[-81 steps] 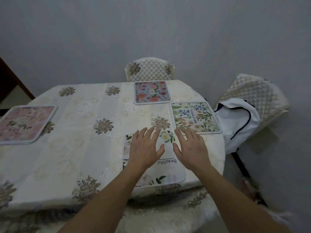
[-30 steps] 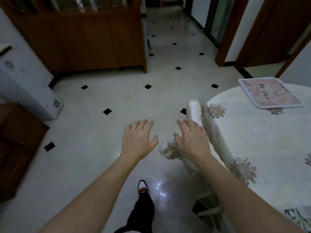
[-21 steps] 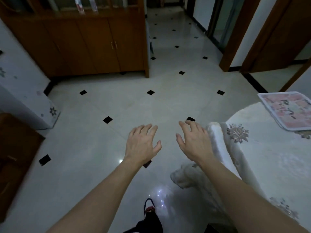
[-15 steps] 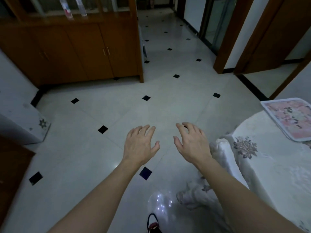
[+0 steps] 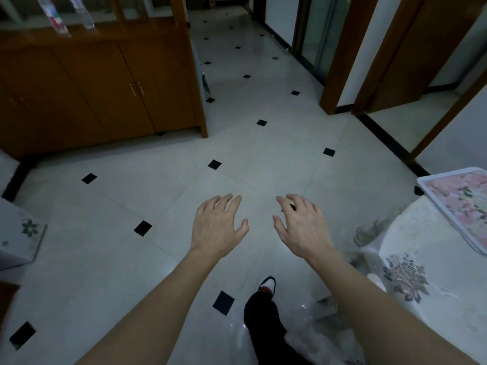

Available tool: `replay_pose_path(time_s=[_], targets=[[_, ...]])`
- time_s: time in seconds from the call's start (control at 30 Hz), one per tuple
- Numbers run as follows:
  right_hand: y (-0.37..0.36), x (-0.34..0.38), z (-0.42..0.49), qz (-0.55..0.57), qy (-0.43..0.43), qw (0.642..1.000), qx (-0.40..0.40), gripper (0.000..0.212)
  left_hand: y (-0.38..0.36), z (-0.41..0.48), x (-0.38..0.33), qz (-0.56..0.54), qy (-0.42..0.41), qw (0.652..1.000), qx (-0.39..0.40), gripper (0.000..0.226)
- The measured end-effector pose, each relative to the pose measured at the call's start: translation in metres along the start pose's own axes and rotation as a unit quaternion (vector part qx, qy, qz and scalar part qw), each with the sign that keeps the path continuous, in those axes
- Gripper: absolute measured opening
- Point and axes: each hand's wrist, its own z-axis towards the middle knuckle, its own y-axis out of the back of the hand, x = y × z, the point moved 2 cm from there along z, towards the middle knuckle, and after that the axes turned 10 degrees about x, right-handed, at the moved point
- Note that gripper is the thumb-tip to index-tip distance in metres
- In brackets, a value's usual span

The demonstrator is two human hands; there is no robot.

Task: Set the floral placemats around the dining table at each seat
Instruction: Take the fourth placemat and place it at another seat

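Observation:
A pink floral placemat (image 5: 461, 204) lies on the dining table (image 5: 432, 275) at the right edge of the view; the table wears a cream cloth with flower motifs. My left hand (image 5: 218, 227) and my right hand (image 5: 300, 227) hover palm down over the tiled floor, left of the table, fingers spread and holding nothing. The other placemats are out of sight.
A wooden cabinet (image 5: 100, 88) stands at the back left. A white appliance (image 5: 18, 241) sits at the left edge. Wooden door frames (image 5: 342, 61) open at the back right. My dark-trousered leg and shoe (image 5: 266, 312) step onto the pale tiled floor (image 5: 158, 201) with black diamonds.
My view swung from the table with three placemats to the floor left of it. The table has slid further to the right of the frame. Both hands stay open and empty.

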Motion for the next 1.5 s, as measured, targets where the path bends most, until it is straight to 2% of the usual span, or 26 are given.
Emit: replay_pose_path(time_s=[0.23, 0.47, 0.87, 1.07, 1.27, 1.5], targets=[[-0.003, -0.062, 0.125, 0.015, -0.032, 0.999, -0.019, 0.052, -0.008, 0.144, 0.003, 0.02, -0.018, 1.0, 0.005, 0.059], [0.013, -0.136, 0.237, -0.001, -0.061, 0.998, -0.003, 0.055, -0.006, 0.298, -0.031, 0.015, -0.062, 0.998, 0.02, 0.058], [0.04, -0.259, 0.318, -0.02, -0.167, 0.984, -0.059, 0.044, -0.018, 0.472, -0.121, 0.022, -0.172, 0.984, 0.038, 0.059], [0.044, -0.323, 0.36, -0.016, -0.247, 0.968, -0.038, 0.047, -0.032, 0.561, -0.165, 0.017, -0.236, 0.97, 0.06, 0.062], [0.057, -0.391, 0.43, -0.017, -0.332, 0.942, -0.038, 0.049, -0.041, 0.691, -0.211, 0.01, -0.31, 0.949, 0.053, 0.061], [0.078, -0.457, 0.491, -0.014, -0.427, 0.904, -0.032, 0.053, -0.047, 0.81, -0.287, -0.005, -0.414, 0.908, 0.067, 0.058]])
